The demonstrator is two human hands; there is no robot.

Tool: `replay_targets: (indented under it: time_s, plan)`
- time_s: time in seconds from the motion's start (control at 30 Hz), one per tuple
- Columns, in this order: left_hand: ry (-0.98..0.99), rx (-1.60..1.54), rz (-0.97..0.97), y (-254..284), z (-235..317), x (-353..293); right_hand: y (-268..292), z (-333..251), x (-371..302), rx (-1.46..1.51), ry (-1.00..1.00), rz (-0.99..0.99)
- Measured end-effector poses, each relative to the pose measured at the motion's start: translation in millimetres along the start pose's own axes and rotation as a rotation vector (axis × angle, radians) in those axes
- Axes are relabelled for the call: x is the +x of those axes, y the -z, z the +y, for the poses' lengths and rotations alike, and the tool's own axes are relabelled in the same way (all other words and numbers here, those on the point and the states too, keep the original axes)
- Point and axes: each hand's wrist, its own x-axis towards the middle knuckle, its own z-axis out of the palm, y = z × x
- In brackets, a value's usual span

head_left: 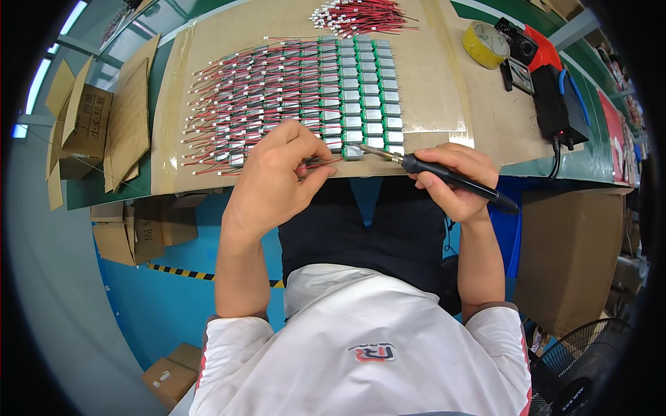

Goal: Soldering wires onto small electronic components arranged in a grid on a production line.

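Dozens of small silver packs (pixel 350 96) are laid out in columns on a cardboard sheet (pixel 433 83) over the bench (pixel 590 163). Red-and-black leads (pixel 263 97) are trailed from the left columns; the rightmost few appear bare, so the work is judged more than half done. At the near edge, a red lead (pixel 320 165) is pinched in the left hand's (pixel 281 166) grip; a soldering iron (pixel 444 175) is clasped in the right hand's (pixel 461 179). Loose leads (pixel 364 17) are piled unused beyond.
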Motion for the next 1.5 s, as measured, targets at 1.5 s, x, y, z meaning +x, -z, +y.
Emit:
replay_targets:
  time_s: [1.5]
  plan:
    - [-0.003, -0.055, 0.041, -3.7, -0.8, -0.6, 4.1, -3.1, 8.8, 0.001, 0.096, -0.130]
